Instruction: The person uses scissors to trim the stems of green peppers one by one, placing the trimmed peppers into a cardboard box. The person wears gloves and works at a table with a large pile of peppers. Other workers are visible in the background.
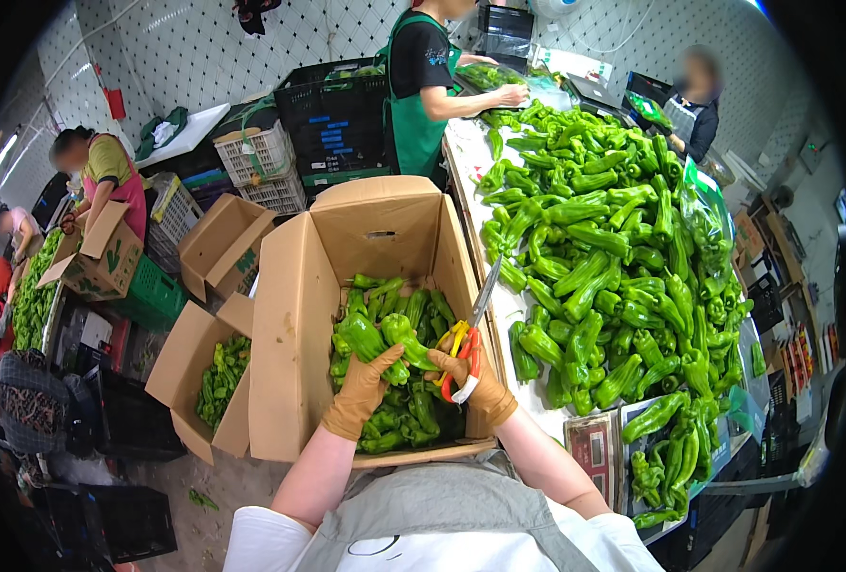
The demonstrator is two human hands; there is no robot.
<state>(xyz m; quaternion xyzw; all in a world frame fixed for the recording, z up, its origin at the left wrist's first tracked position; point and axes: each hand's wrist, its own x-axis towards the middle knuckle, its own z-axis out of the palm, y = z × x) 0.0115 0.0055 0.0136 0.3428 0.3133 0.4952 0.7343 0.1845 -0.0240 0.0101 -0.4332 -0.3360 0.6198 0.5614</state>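
My left hand [355,397], in a tan glove, grips a green pepper [361,334] over an open cardboard box [285,343]. My right hand [493,397], gloved alike, holds scissors [486,294] with red and yellow handles, their blades pointing up and away from me. The fingertips of that hand also pinch the narrow end of a second green pepper [401,330]. Both peppers are close together above the loose peppers [426,415] lying in the box. The blades stand apart from either held pepper, near the table's edge.
On my right, a white table [472,154] bears a large heap of green peppers [595,243]. A scale [595,457] with peppers on it stands at the near end. Smaller cardboard boxes [180,336] sit to the left. A person in a green apron [416,129] works ahead.
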